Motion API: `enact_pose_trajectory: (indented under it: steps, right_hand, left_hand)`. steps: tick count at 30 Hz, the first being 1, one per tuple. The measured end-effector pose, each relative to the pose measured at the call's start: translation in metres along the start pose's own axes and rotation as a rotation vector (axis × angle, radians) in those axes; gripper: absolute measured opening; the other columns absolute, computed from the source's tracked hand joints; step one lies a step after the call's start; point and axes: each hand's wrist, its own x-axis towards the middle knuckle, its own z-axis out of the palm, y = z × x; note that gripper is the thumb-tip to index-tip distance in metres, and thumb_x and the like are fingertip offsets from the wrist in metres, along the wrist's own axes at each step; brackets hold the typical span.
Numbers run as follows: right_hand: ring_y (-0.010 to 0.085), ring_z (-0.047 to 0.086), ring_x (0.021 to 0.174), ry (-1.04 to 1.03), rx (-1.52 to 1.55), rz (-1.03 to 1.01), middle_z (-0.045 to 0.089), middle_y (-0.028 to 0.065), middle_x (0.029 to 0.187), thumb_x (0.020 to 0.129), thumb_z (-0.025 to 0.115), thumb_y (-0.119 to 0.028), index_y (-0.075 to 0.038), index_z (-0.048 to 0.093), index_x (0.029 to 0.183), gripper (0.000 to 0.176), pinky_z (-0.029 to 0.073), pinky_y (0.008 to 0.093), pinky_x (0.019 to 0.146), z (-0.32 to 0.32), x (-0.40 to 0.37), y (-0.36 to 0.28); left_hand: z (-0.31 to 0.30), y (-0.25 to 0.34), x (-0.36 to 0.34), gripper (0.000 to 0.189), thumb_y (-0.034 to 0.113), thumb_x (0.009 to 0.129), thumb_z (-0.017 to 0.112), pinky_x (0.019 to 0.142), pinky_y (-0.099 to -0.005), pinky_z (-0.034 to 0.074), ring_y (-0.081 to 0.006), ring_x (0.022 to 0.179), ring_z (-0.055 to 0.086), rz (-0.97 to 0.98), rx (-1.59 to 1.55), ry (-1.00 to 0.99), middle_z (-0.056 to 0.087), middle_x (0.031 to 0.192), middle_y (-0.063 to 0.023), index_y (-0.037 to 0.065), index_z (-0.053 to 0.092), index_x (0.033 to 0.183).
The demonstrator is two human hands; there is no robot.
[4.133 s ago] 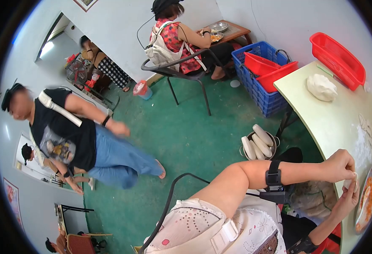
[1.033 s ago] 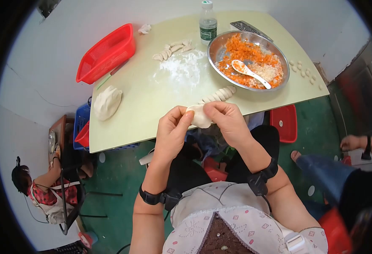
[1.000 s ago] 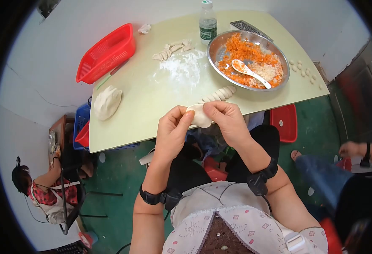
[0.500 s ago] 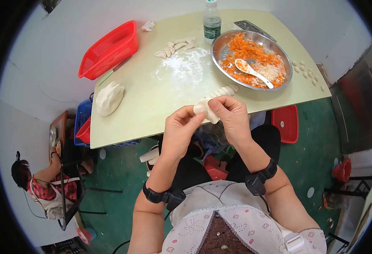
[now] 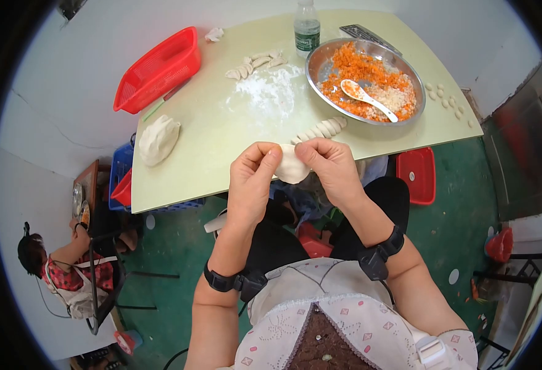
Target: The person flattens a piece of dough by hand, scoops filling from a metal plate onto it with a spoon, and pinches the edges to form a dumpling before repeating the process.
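Observation:
A round, flat dough wrapper (image 5: 293,165) hangs between my two hands at the table's front edge. My left hand (image 5: 252,176) pinches its left side, and my right hand (image 5: 332,166) pinches its upper right side. Just beyond my fingers lies a row of cut dough pieces (image 5: 323,129). A steel bowl (image 5: 311,77) behind them holds orange and pale shredded filling (image 5: 360,65) with a white spoon (image 5: 369,100) resting on it. Folded dumplings (image 5: 241,71) lie near the scattered flour (image 5: 271,92). To the left sits a large dough lump (image 5: 159,140).
On the table (image 5: 209,166) are a red basket (image 5: 160,71), a green-handled knife (image 5: 155,110), a water bottle (image 5: 306,31) and small dough pieces (image 5: 445,103) at the right. A red tray (image 5: 416,176) is below. Another person (image 5: 67,265) sits at the lower left.
The wrapper has opened out from a bent shape and now faces the camera flat. My left hand has shifted slightly left and up, its fingers now on the wrapper's upper left edge.

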Motion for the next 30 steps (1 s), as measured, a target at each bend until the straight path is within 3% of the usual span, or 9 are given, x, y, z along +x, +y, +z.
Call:
enact_pose_trajectory:
  steps: [6,9,15,21,26,30]
  right_hand:
    - [0.0021,0.048,0.063,-0.025,0.019,0.027,0.059,-0.0005,0.070,0.086,0.059,-0.019,0.001,0.062,0.078,0.022,0.038,0.0173,0.057,-0.004,-0.001,-0.002]
    - [0.0021,0.048,0.063,0.035,0.267,0.158,0.058,-0.0010,0.069,0.087,0.057,-0.019,0.001,0.062,0.078,0.023,0.038,0.0172,0.057,0.008,-0.002,-0.014]
    - [0.0020,0.047,0.064,-0.045,-0.065,0.009,0.057,-0.0025,0.070,0.086,0.059,-0.016,0.001,0.061,0.081,0.018,0.037,0.0173,0.055,-0.007,0.001,-0.001]
    - [0.0026,0.049,0.065,-0.031,-0.142,-0.037,0.058,-0.0018,0.072,0.085,0.059,-0.015,0.002,0.062,0.086,0.017,0.039,0.0175,0.057,-0.010,-0.001,0.003]
    - [0.0053,0.054,0.069,-0.073,0.249,0.254,0.060,0.0006,0.076,0.084,0.061,-0.015,0.001,0.062,0.090,0.018,0.044,0.0188,0.064,-0.008,-0.002,-0.008]
    - [0.0059,0.055,0.069,-0.098,0.042,0.201,0.061,0.0018,0.078,0.084,0.061,-0.017,0.002,0.062,0.093,0.021,0.044,0.0189,0.065,-0.012,-0.005,0.003]
  left_hand:
    - [0.000,0.000,0.001,0.014,0.012,0.088,0.053,0.064,-0.0195,0.041,-0.0045,0.071,0.050,-0.012,-0.012,-0.013,0.058,0.078,-0.0001,-0.001,0.059,0.086]
    - [0.003,0.003,0.002,0.014,0.012,0.088,0.054,0.063,-0.0191,0.040,-0.0042,0.070,0.050,0.001,0.011,-0.019,0.058,0.077,0.0001,-0.001,0.059,0.085]
    - [0.006,0.006,0.000,0.014,0.012,0.087,0.055,0.060,-0.0188,0.039,-0.0032,0.067,0.048,0.040,0.167,-0.052,0.057,0.074,0.0016,-0.001,0.058,0.083]
    - [0.007,-0.001,0.001,0.014,0.012,0.086,0.055,0.059,-0.0188,0.038,-0.0029,0.066,0.048,0.041,0.222,-0.013,0.055,0.072,0.0023,0.000,0.057,0.080]
    - [0.002,-0.006,0.006,0.014,0.013,0.087,0.054,0.060,-0.0192,0.040,-0.0039,0.067,0.050,-0.067,0.012,0.007,0.057,0.075,0.0006,0.000,0.058,0.083]
    - [0.001,-0.010,0.006,0.015,0.013,0.088,0.055,0.062,-0.0199,0.043,-0.0051,0.069,0.052,-0.052,-0.023,0.053,0.059,0.078,-0.0014,-0.001,0.058,0.087]
